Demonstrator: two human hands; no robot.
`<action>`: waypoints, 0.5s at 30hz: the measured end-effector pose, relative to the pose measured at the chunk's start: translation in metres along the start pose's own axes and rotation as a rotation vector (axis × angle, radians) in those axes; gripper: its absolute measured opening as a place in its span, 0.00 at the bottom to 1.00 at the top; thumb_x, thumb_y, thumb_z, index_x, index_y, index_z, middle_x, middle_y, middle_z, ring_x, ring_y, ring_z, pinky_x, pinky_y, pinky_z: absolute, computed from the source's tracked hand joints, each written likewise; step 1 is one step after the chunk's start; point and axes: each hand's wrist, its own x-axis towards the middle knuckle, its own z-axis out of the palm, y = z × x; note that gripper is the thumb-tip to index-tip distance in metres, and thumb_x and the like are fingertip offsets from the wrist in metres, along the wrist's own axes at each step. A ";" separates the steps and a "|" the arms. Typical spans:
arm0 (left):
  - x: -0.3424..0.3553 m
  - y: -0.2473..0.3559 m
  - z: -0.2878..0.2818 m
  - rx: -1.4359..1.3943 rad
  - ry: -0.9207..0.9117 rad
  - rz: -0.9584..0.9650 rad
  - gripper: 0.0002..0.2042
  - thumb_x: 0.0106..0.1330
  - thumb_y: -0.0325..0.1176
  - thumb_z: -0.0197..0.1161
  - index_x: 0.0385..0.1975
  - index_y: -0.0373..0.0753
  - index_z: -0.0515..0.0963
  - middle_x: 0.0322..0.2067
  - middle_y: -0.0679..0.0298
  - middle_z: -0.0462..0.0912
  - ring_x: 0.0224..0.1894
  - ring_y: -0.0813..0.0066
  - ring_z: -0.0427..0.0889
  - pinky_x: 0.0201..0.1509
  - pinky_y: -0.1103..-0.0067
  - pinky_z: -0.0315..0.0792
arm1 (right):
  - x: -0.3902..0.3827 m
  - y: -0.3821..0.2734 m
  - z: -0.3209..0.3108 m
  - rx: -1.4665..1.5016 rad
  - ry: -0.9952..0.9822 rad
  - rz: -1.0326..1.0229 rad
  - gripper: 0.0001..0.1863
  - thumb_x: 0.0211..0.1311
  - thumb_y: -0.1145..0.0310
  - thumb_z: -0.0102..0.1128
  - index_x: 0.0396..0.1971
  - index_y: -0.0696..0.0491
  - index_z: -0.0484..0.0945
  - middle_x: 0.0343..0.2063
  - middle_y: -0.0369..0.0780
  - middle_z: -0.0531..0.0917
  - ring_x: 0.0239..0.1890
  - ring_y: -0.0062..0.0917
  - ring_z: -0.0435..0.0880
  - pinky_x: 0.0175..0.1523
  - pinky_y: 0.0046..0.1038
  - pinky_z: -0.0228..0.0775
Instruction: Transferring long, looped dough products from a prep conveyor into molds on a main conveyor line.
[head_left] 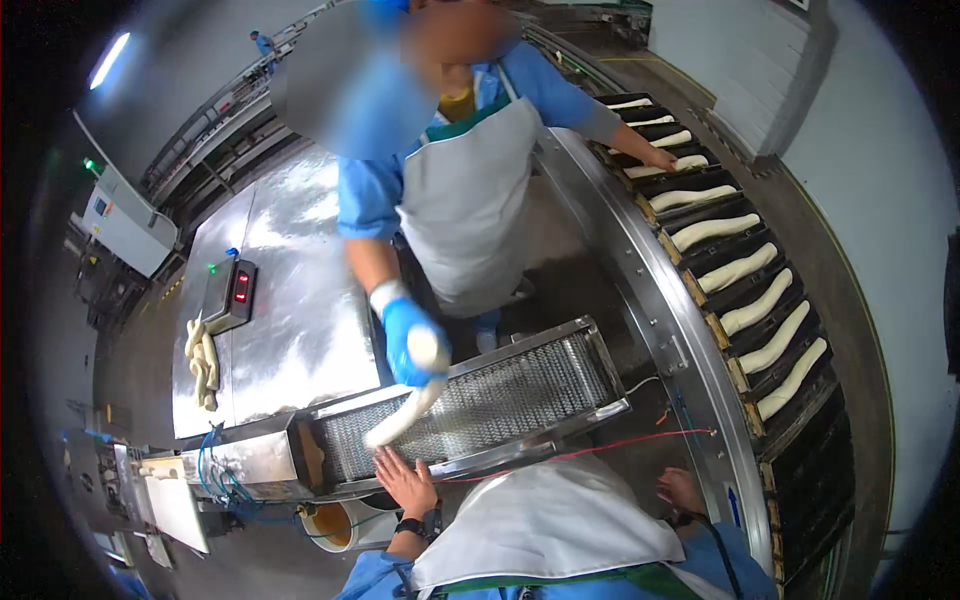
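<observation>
Several dough ropes (776, 346) already fill black trays (808, 402), another (405, 416) remains toward the mesh conveyor's (520, 400) left end, left hand (408, 487) spread, right hand (682, 491) loosely curled.

A mesh belt (510, 400) lies before the person, a co-worker (468, 215) standing behind it. A dough strip (405, 415) is over the belt's left part, just beside the left hand (405, 487). Further left, a desk (290, 350) carries a display box (230, 297), with dough pieces (203, 365) nearer the person. Right, past a rail (668, 335), trays (815, 455) hold dough rolls (768, 345).
</observation>
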 end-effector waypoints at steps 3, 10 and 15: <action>0.000 -0.021 0.005 0.019 0.045 -0.018 0.38 0.67 0.46 0.51 0.69 0.26 0.47 0.72 0.42 0.43 0.74 0.47 0.42 0.76 0.59 0.36 | -0.009 -0.011 0.002 0.060 0.002 0.051 0.17 0.58 0.66 0.62 0.48 0.52 0.74 0.33 0.41 0.81 0.33 0.31 0.80 0.34 0.33 0.74; 0.017 -0.081 0.003 0.112 0.123 -0.173 0.35 0.71 0.44 0.47 0.69 0.24 0.46 0.71 0.42 0.45 0.75 0.51 0.42 0.76 0.61 0.39 | 0.045 0.050 -0.050 0.186 -0.212 0.106 0.16 0.57 0.71 0.60 0.46 0.52 0.75 0.27 0.40 0.79 0.27 0.28 0.78 0.31 0.34 0.73; 0.036 -0.115 0.007 0.115 0.100 -0.246 0.37 0.72 0.48 0.46 0.69 0.24 0.45 0.71 0.41 0.46 0.74 0.51 0.45 0.75 0.60 0.40 | 0.033 0.043 -0.036 0.239 -0.123 0.283 0.16 0.56 0.72 0.58 0.45 0.50 0.76 0.28 0.38 0.79 0.27 0.27 0.78 0.32 0.35 0.73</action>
